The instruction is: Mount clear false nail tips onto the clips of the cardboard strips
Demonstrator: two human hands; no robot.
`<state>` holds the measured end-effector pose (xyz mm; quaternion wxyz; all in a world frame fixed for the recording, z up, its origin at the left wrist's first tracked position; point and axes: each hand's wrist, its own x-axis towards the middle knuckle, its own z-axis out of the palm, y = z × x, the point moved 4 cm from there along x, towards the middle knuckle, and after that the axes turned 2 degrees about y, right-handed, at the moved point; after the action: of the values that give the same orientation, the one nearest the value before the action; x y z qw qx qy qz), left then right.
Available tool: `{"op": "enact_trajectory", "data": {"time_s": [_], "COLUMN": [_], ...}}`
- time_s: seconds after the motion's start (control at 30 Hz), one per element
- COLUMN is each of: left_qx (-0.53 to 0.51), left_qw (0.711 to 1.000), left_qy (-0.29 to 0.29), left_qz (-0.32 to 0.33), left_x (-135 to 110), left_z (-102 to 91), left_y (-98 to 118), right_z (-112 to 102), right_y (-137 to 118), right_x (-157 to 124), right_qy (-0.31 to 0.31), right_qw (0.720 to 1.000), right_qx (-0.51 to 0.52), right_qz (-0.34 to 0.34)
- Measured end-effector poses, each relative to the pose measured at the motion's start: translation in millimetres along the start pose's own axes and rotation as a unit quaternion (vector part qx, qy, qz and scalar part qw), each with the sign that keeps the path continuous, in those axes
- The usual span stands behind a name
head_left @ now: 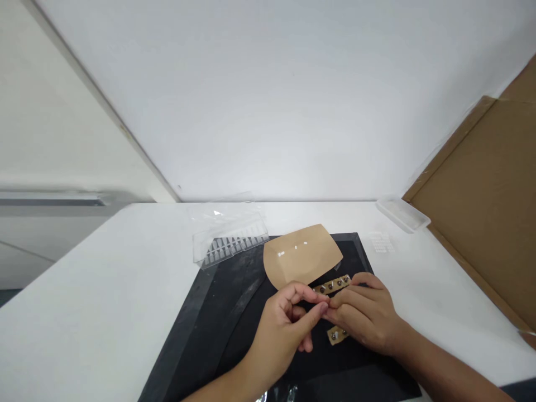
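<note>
Over the black mat [247, 335], my left hand [287, 318] has its thumb and forefinger pinched together. The fingertips of my right hand [364, 310] meet them there, curled closed. Whatever lies between the fingers is too small and covered to make out. Just behind them is a cardboard strip [330, 286] with several round dark metal studs and small white pieces on it. A second studded strip [336, 335] lies partly under my right hand. Beyond the hands rests a brown paper tray [310, 254] with a few small white pieces on it.
At the back left, a clear plastic box [232, 245] holds rows of whitish pieces like false nail tips. A sheet of small clear tabs [382, 243] lies right of the mat. A white translucent tray [402, 214] stands near the cardboard panel [486, 206].
</note>
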<state>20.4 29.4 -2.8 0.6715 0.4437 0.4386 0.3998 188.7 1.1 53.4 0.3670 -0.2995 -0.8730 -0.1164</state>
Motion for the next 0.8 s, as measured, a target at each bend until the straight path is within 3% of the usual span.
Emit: {"op": "enact_trajectory", "data": {"time_s": [0.33,0.8], "left_qx": [-0.007,0.012], "left_qw": [1.000,0.999], "left_qy": [-0.010,-0.010], "left_qz": [0.010,0.036], "left_x": [-0.4,0.9], "left_z": [-0.1,-0.8], "left_y": [-5.2,-4.7], "right_z": [9.9,13.2], "right_y": [16.8,22.6], "right_x": [-3.5,-2.9], "right_qy": [0.023,0.008], "right_qw": [0.992,0.986], "right_qx": [0.085,0.132], "right_qz": [0.089,0.105]}}
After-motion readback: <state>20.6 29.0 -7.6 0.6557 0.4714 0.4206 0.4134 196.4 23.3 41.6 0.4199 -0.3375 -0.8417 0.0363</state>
